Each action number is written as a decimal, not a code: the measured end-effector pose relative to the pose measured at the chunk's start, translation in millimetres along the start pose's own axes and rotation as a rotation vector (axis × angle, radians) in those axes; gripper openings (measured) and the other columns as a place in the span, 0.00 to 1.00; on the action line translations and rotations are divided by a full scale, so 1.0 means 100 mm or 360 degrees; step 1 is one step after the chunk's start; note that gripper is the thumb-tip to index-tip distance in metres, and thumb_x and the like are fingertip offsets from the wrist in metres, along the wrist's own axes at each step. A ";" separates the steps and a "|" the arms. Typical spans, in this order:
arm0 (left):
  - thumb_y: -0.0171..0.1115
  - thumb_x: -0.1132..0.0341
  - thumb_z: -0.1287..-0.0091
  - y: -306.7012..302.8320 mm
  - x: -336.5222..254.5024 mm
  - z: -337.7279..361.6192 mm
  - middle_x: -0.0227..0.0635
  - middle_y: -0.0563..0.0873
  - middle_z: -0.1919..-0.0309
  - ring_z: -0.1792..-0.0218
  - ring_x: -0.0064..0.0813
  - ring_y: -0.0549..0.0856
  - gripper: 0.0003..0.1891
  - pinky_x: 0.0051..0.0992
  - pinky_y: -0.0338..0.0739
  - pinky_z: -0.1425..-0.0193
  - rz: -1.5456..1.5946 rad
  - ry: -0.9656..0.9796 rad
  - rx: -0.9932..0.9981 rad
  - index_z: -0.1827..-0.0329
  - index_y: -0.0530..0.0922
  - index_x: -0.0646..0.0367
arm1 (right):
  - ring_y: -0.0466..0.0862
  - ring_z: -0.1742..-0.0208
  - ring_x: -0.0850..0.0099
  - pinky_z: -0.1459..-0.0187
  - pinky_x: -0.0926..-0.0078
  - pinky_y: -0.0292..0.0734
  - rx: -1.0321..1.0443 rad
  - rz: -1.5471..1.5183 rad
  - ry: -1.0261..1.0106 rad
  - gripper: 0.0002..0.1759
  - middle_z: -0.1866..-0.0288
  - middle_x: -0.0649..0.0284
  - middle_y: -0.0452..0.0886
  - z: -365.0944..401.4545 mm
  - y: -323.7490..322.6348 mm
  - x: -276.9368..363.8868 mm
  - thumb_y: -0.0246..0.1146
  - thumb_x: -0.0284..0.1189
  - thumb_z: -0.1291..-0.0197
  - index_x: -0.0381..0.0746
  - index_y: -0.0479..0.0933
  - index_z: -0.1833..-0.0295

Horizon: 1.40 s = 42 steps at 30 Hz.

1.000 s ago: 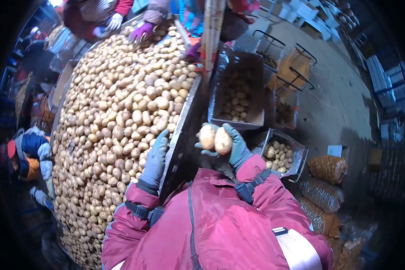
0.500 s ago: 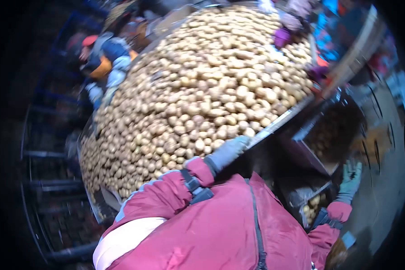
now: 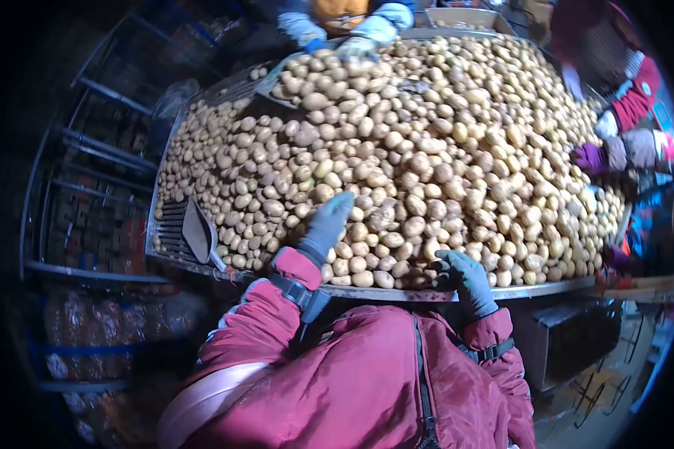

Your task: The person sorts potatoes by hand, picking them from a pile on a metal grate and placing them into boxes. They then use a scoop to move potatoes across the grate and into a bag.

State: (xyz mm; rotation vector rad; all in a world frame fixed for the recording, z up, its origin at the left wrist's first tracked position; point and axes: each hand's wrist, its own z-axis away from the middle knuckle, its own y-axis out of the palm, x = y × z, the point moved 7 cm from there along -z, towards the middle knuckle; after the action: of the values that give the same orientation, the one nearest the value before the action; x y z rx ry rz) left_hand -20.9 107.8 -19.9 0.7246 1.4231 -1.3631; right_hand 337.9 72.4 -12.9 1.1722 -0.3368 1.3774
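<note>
A wide heap of potatoes (image 3: 419, 179) covers the sorting table in front of me. My left hand (image 3: 328, 224), in a grey-blue glove, is stretched out flat over the near part of the heap, touching or just above the potatoes. In a matching glove, my right hand (image 3: 464, 275) reaches over the table's front rim (image 3: 397, 294). Its fingers point left and are apart, beside the potatoes at the edge. Neither hand visibly holds a potato, though the right palm is partly hidden.
Across the table, a person's gloved hands (image 3: 356, 49) are at a potato-laden scoop (image 3: 269, 88). Another person's purple glove (image 3: 590, 157) is at the right. A second scoop (image 3: 199, 230) rests on the slatted left corner. Metal racks (image 3: 90, 277) stand left; a box (image 3: 580, 340) is below right.
My view has turned left. My right hand has moved from beside the floor boxes up to the table's front edge. My left hand has gone from the rim onto the potatoes.
</note>
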 end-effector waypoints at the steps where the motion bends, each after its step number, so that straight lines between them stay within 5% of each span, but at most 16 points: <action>1: 0.60 0.60 0.22 -0.31 0.09 -0.08 0.35 0.87 0.43 0.43 0.24 0.82 0.20 0.26 0.76 0.34 0.0088 -0.0100 -0.0127 0.34 0.79 0.65 | 0.88 0.55 0.71 0.61 0.73 0.86 -0.0022 -0.0014 0.0126 0.18 0.50 0.62 0.86 -0.07 0.06 -0.06 0.60 0.36 0.28 0.37 0.81 0.40; 7: 0.62 0.62 0.24 -1.22 0.14 -0.53 0.40 0.87 0.45 0.48 0.26 0.84 0.20 0.28 0.80 0.42 -0.0099 0.0101 -0.0422 0.36 0.79 0.67 | 0.85 0.59 0.74 0.58 0.73 0.84 -0.0081 -0.0054 0.0387 0.17 0.54 0.64 0.86 -0.25 0.45 -0.15 0.62 0.35 0.30 0.38 0.83 0.42; 14: 0.67 0.56 0.34 -0.81 0.09 -1.03 0.52 0.84 0.42 0.42 0.53 0.84 0.25 0.42 0.78 0.36 -0.0984 0.0337 -0.0305 0.37 0.80 0.58 | 0.83 0.59 0.78 0.58 0.79 0.80 -0.0242 -0.0024 0.0399 0.16 0.55 0.69 0.85 -0.35 0.47 -0.29 0.61 0.35 0.29 0.39 0.84 0.43; 17: 0.66 0.54 0.34 -0.62 0.06 -1.08 0.50 0.84 0.45 0.43 0.51 0.84 0.26 0.44 0.79 0.39 -0.1332 0.0141 -0.0038 0.34 0.78 0.54 | 0.82 0.60 0.80 0.59 0.82 0.78 -0.0273 -0.0056 0.0353 0.16 0.56 0.70 0.85 -0.34 0.47 -0.34 0.61 0.36 0.29 0.40 0.85 0.43; 21: 0.67 0.52 0.35 -0.53 0.21 -1.30 0.48 0.83 0.47 0.45 0.51 0.85 0.27 0.49 0.80 0.43 -0.1340 -0.0080 0.0050 0.34 0.77 0.50 | 0.87 0.57 0.71 0.59 0.71 0.87 -0.0230 0.0055 0.0301 0.19 0.52 0.61 0.86 -0.40 0.38 -0.51 0.61 0.38 0.27 0.38 0.80 0.38; 23: 0.67 0.50 0.36 -0.55 -0.12 -1.16 0.47 0.83 0.46 0.46 0.50 0.85 0.25 0.49 0.80 0.43 -0.1503 0.0082 -0.0038 0.38 0.79 0.50 | 0.87 0.54 0.71 0.57 0.69 0.88 -0.0153 -0.0010 0.0217 0.19 0.51 0.60 0.85 -0.44 0.49 -0.51 0.61 0.38 0.27 0.38 0.80 0.38; 27: 0.71 0.50 0.39 -0.53 0.16 -1.19 0.43 0.86 0.53 0.51 0.42 0.87 0.23 0.43 0.81 0.46 -0.1254 0.0115 0.0095 0.47 0.83 0.54 | 0.88 0.53 0.68 0.56 0.68 0.87 -0.0031 0.0035 0.0287 0.23 0.48 0.61 0.84 -0.50 0.67 -0.53 0.60 0.40 0.26 0.39 0.77 0.33; 29: 0.74 0.53 0.38 -0.51 -0.35 -0.63 0.37 0.88 0.58 0.57 0.28 0.86 0.21 0.33 0.82 0.50 -0.0344 -0.0361 0.0144 0.49 0.84 0.58 | 0.88 0.53 0.67 0.56 0.67 0.87 0.0056 -0.0051 0.0313 0.25 0.47 0.61 0.84 -0.55 0.80 -0.47 0.60 0.43 0.26 0.39 0.75 0.32; 31: 0.74 0.56 0.36 -0.14 -0.10 -0.40 0.33 0.88 0.60 0.60 0.20 0.83 0.20 0.26 0.80 0.52 0.0303 -0.0067 0.0203 0.48 0.85 0.60 | 0.88 0.54 0.64 0.55 0.64 0.86 0.0111 -0.0150 0.0304 0.31 0.43 0.61 0.83 -0.59 1.01 -0.42 0.58 0.51 0.26 0.41 0.72 0.29; 33: 0.74 0.56 0.34 0.04 -0.80 0.07 0.34 0.88 0.58 0.59 0.23 0.84 0.20 0.27 0.81 0.51 -0.0102 0.0298 0.0483 0.47 0.85 0.59 | 0.88 0.55 0.61 0.55 0.64 0.86 0.0171 -0.0379 0.0372 0.31 0.41 0.59 0.82 -0.63 1.27 -0.34 0.58 0.52 0.26 0.40 0.73 0.30; 35: 0.74 0.56 0.34 0.19 -0.79 0.23 0.34 0.88 0.58 0.57 0.26 0.85 0.21 0.28 0.81 0.49 -0.0051 -0.0270 0.0787 0.44 0.85 0.60 | 0.87 0.57 0.60 0.57 0.64 0.86 0.0102 -0.0542 0.0596 0.28 0.45 0.56 0.83 -0.80 1.14 -0.69 0.60 0.50 0.27 0.39 0.76 0.36; 37: 0.73 0.61 0.34 -0.07 -0.01 -0.14 0.43 0.89 0.56 0.54 0.34 0.87 0.18 0.32 0.81 0.47 -0.0165 0.0310 0.0337 0.47 0.84 0.62 | 0.86 0.58 0.61 0.59 0.65 0.85 0.0208 0.0110 0.0236 0.22 0.52 0.55 0.84 -0.94 0.98 -0.82 0.62 0.47 0.28 0.39 0.78 0.45; 38: 0.74 0.64 0.35 -0.40 -0.18 -0.28 0.46 0.88 0.53 0.51 0.38 0.87 0.17 0.33 0.81 0.46 -0.0611 0.0747 0.0143 0.47 0.83 0.63 | 0.85 0.59 0.63 0.61 0.66 0.84 0.0253 0.0181 0.0123 0.16 0.57 0.56 0.83 -0.95 0.94 -0.85 0.63 0.42 0.29 0.39 0.77 0.51; 39: 0.70 0.63 0.34 -0.73 0.13 -0.47 0.46 0.87 0.51 0.48 0.42 0.86 0.17 0.36 0.80 0.42 -0.0413 0.0188 0.0194 0.47 0.83 0.63 | 0.85 0.59 0.63 0.61 0.66 0.84 0.0253 0.0177 0.0129 0.16 0.57 0.56 0.83 -0.91 0.99 -0.81 0.63 0.42 0.29 0.39 0.77 0.51; 40: 0.66 0.59 0.33 -1.00 -0.20 -0.52 0.45 0.87 0.50 0.47 0.44 0.84 0.18 0.40 0.77 0.38 -0.1149 0.0639 -0.0255 0.44 0.83 0.60 | 0.85 0.59 0.64 0.62 0.67 0.84 0.0223 -0.0154 0.0310 0.14 0.58 0.57 0.83 -0.83 1.10 -0.72 0.64 0.40 0.30 0.39 0.77 0.53; 42: 0.62 0.62 0.36 -1.08 -0.06 -0.64 0.40 0.87 0.52 0.47 0.44 0.84 0.14 0.45 0.74 0.38 -0.1696 0.0469 -0.0012 0.50 0.82 0.56 | 0.84 0.58 0.69 0.54 0.73 0.80 0.0219 -0.0263 0.0415 0.07 0.64 0.63 0.81 -0.72 1.24 -0.54 0.59 0.26 0.31 0.36 0.81 0.53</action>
State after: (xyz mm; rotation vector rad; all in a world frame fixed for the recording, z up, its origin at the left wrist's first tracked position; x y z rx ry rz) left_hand -133.5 150.5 17.2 0.1038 2.1933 -2.0830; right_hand 186.1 70.2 -32.8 1.0899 0.0402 1.4035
